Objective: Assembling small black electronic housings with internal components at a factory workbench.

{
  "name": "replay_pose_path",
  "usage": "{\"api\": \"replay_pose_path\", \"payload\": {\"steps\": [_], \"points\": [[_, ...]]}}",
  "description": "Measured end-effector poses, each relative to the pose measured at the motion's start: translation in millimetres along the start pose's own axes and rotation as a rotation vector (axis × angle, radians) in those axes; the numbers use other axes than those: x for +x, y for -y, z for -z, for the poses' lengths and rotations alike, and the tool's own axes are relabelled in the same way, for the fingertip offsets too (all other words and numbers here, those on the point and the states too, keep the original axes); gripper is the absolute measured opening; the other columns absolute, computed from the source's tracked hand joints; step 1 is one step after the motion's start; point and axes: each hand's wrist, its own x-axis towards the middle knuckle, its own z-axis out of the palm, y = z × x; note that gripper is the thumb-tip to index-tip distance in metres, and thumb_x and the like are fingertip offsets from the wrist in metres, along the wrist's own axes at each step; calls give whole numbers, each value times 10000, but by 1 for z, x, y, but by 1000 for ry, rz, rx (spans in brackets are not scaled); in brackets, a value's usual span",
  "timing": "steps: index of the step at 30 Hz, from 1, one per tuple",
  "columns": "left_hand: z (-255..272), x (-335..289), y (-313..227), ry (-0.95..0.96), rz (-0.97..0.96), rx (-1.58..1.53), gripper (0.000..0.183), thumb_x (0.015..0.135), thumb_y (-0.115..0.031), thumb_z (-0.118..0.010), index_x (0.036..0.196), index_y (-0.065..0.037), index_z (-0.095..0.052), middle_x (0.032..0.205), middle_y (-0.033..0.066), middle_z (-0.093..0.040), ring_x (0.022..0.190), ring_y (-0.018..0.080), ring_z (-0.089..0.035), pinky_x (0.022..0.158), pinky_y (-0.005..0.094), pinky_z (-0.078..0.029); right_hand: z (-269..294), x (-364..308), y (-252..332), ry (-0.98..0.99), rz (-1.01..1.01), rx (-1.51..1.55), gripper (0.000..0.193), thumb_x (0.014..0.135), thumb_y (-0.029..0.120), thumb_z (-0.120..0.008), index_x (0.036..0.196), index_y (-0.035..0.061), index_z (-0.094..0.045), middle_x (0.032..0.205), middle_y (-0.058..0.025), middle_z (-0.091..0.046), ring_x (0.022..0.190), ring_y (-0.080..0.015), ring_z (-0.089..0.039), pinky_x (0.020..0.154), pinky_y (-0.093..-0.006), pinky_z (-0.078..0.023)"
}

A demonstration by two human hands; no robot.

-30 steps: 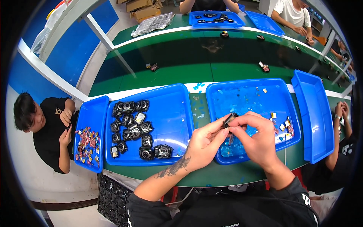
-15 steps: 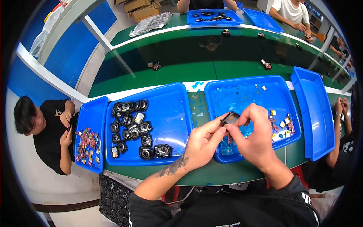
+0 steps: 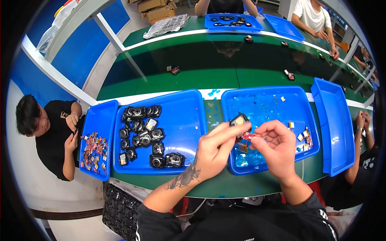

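Over the right-hand blue tray [image 3: 263, 89], my left hand [image 3: 217, 150] is closed on a small black plastic housing [image 3: 233, 117], tilted, with a pale rectangular part showing on it. My right hand [image 3: 275, 148] pinches a small red circuit board [image 3: 248, 136] close beside the housing; whether the two are joined by wires I cannot tell. Beneath my hands, the tray holds scattered blue film scraps [image 3: 249, 98] and, at its right, several small boards with silver-and-yellow parts [image 3: 306, 139]. My left fingers partly cover the housing.
Left of my hands, a blue tray [image 3: 189, 120] holds several black housings with round dials [image 3: 144, 138]. A narrower tray [image 3: 90, 120] beyond it contains small boards. Another blue tray [image 3: 337, 132] stands right. Behind lies a green conveyor belt [image 3: 205, 76] carrying small parts. Co-workers sit around.
The housing has turned, so its pale part now shows. The red board has come up between my hands in my right fingers. The whole view has shifted slightly.
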Motion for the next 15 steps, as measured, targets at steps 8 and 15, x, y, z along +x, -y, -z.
{"api": "replay_pose_path", "payload": {"steps": [8, 15], "points": [[-10, 0, -3, -90, -172, 233, 346, 766, 67, -714, 1100, -23, -699, 1009, 142, -669, 840, 216, -691, 681, 268, -552, 14, 2, 4, 62, -254, 295, 117, 901, 5, -625, 1003, -52, -608, 924, -107, -671, 820, -136, -672, 735, -274, -596], [-12, 0, -1, -126, -222, 282, 275, 797, -5, -714, 1070, -33, -698, 939, 136, -636, 757, 248, -665, 618, 293, -539, 18, 0, -2, 83, -24, -38, 93, 905, -21, -603, 996, -39, -608, 945, -94, -654, 860, -138, -654, 745, -269, -572]]}}
